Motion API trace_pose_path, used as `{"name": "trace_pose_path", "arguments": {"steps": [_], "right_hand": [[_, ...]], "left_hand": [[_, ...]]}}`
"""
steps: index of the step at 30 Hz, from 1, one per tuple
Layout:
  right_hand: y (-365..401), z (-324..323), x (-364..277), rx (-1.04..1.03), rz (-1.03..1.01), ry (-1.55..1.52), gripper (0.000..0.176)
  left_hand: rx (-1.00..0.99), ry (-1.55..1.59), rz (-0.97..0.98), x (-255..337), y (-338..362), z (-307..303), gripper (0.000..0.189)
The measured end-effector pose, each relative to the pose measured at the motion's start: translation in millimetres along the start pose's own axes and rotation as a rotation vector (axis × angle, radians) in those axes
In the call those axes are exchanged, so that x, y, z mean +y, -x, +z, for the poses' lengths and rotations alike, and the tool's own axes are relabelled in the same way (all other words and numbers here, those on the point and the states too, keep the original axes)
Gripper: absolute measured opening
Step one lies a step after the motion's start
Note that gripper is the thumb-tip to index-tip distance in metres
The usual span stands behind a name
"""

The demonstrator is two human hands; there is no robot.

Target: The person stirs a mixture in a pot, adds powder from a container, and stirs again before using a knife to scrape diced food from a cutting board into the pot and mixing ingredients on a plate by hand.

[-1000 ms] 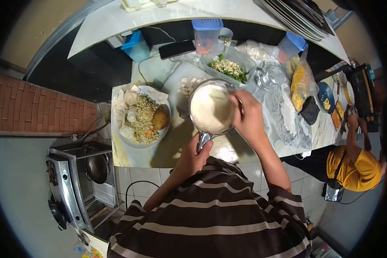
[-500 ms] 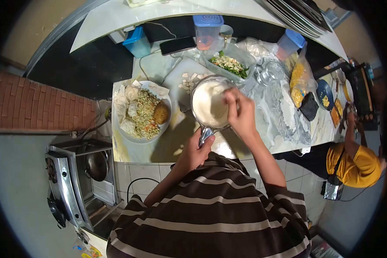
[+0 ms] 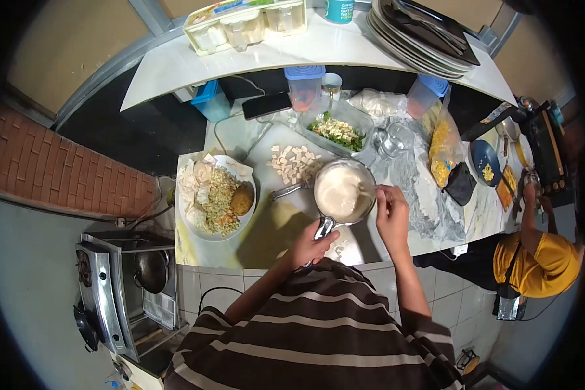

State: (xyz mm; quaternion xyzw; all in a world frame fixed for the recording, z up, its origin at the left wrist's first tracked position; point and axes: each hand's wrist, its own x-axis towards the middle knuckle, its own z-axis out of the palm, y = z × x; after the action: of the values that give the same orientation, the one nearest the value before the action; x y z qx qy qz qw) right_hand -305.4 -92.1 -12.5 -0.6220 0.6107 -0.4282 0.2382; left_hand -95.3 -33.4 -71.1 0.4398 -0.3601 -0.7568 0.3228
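My left hand (image 3: 314, 247) is closed around the handle of a metal saucepan (image 3: 368, 213), held over the counter's front edge. Pale, creamy batter (image 3: 339, 192) fills much of it. At the pan's right rim, my right hand (image 3: 392, 214) pinches the end of a thin spoon (image 3: 368, 191), whose tip dips into the batter. Just behind the pan, small pale cubes (image 3: 294, 164) lie on a white cutting board (image 3: 266, 154). A grey-handled tool (image 3: 288, 190) juts out left of the pan, its other end hidden.
To the left sits a plate (image 3: 205, 235) of chopped filling, wrappers and a brown ball. Behind are a clear tub (image 3: 364, 123) of greens, a phone (image 3: 267, 105) and a glass bowl (image 3: 395, 139). A shelf (image 3: 331, 49) overhangs the back. A person in yellow (image 3: 533, 263) works at right.
My right hand has moved from over the batter to the pan's right side, and the spoon now shows. My view has tilted up, revealing more shelf and more of the cubes.
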Motion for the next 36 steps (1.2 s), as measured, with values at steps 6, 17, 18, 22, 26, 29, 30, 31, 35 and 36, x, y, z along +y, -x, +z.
{"name": "trace_pose_path", "arguments": {"steps": [6, 17, 18, 22, 26, 29, 30, 31, 35, 36], "right_hand": [[24, -53, 86, 0.011, 0.282, -0.213, 0.044], [98, -86, 132, -0.355, -0.007, 0.714, 0.039], [105, -95, 133, -0.359, 0.002, 0.711, 0.039], [98, -129, 143, -0.222, 0.073, 0.448, 0.027], [45, -145, 91, -0.024, 0.104, 0.279, 0.023], [16, -130, 14, -0.043, 0.018, 0.16, 0.021], [8, -118, -12, -0.092, -0.04, 0.086, 0.02], [-1, -101, -34, -0.146, -0.14, -0.005, 0.019], [-56, -26, -107, -0.453, -0.267, -0.342, 0.015], [-76, -2, -121, -0.508, -0.268, -0.385, 0.015]], "left_hand": [[-0.071, 0.119, -0.135, -23, -42, 18, 0.023], [0.115, -0.122, -0.198, -40, -70, 45, 0.027], [0.114, -0.035, -0.23, -41, -73, 48, 0.027], [0.193, -0.119, -0.225, -49, -81, 73, 0.027], [0.107, -0.287, -0.01, -55, -93, 65, 0.033], [0.22, -0.503, 0.027, -64, -87, 50, 0.041], [0.312, -0.668, 0.12, -66, -85, 41, 0.045], [0.32, -0.673, 0.128, -57, -75, 35, 0.045], [0.361, -0.723, 0.062, -14, -22, 2, 0.052], [0.424, -0.735, 0.027, -11, -8, -12, 0.053]]}}
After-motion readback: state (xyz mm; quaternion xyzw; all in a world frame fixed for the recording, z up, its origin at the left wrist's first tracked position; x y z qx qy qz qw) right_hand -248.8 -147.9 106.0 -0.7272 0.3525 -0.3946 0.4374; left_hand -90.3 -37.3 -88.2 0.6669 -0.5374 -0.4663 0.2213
